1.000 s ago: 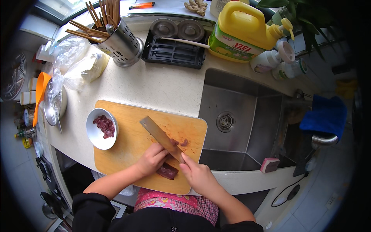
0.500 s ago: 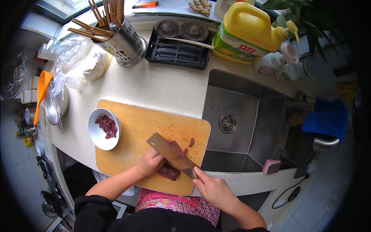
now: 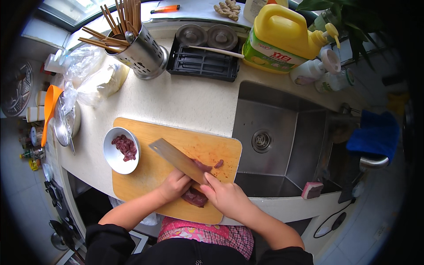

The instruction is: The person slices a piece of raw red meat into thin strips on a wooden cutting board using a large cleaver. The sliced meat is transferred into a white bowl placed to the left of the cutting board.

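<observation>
My right hand [image 3: 226,197] is closed round the handle of a cleaver [image 3: 176,159], whose broad blade points toward the far left. Beneath the blade lies a dark red piece of raw meat [image 3: 194,198] on a wooden cutting board [image 3: 154,129]. My left hand [image 3: 173,187], its fingers curled, grips the meat close beside the blade, which hides part of the piece. Beyond the blade, cut meat [image 3: 203,166] and a small slice [image 3: 218,164] rest on the board. On the board's left side stands a white bowl [image 3: 115,164] holding several meat slices [image 3: 125,147].
To the right is a steel sink [image 3: 304,141], with a pink and white sponge [image 3: 312,190] on its near edge. Along the back stand a metal holder of chopsticks [image 3: 145,55], a black rack [image 3: 201,68] and a yellow jug [image 3: 282,28]. Plastic bags [image 3: 95,75] lie at far left.
My right hand has slid the cleaver forward and to the left across the meat. My left hand stays at the meat, and the slices in the bowl look the same.
</observation>
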Motion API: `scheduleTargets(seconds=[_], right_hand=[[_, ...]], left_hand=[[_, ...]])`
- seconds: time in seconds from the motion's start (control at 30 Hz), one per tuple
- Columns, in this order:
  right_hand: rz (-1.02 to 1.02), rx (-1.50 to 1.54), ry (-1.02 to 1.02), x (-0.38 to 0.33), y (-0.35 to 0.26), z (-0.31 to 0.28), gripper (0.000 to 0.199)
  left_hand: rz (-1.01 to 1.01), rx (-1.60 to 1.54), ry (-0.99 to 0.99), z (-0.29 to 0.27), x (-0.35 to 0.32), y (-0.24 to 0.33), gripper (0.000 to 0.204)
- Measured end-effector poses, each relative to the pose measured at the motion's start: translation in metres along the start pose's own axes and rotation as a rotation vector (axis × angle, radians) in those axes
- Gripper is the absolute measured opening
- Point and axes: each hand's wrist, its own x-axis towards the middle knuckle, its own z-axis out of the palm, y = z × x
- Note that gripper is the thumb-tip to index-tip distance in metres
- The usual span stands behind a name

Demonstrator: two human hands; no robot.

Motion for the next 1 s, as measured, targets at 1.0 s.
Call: scheduleTargets(seconds=[1.0], right_hand=[[0.347,1.335,-0.119,-0.067,0.045,-0.03,0.071]], left_hand=[[-0.758,-1.29,0.396,-0.004,0.051,0.041,0.02]])
